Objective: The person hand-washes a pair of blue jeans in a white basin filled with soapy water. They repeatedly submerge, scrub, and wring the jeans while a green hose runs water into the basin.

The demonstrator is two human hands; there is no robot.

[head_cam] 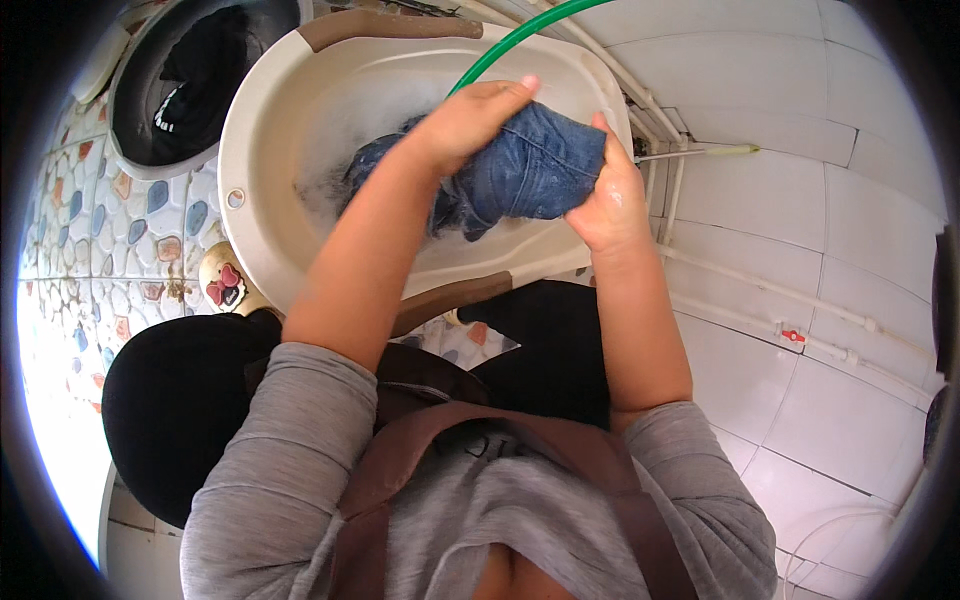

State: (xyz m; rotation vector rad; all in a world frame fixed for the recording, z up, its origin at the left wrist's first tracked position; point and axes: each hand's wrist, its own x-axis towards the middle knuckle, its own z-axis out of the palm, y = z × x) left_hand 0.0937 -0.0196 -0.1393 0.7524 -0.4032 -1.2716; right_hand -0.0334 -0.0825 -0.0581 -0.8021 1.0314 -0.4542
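Observation:
A wet blue denim garment (525, 169) is stretched between my hands above a cream plastic tub (262, 150). My left hand (480, 120) grips its upper edge, with the thumb pointing up. At the garment's right end, my right hand (611, 199) holds the hemmed opening, its palm wet. The rest of the denim hangs down into soapy water (322, 135) in the tub, where its lower part is partly hidden by my left forearm. A green hose (517, 37) runs down into the tub behind my left hand.
A dark basin (124, 112) holding black cloth (199, 82) stands on the pebble-patterned floor (112, 217) at the upper left. White pipes (750, 281), one with a red valve handle (793, 336), run along the tiled wall (750, 202) at the right. A slipper (225, 281) shows beside the tub.

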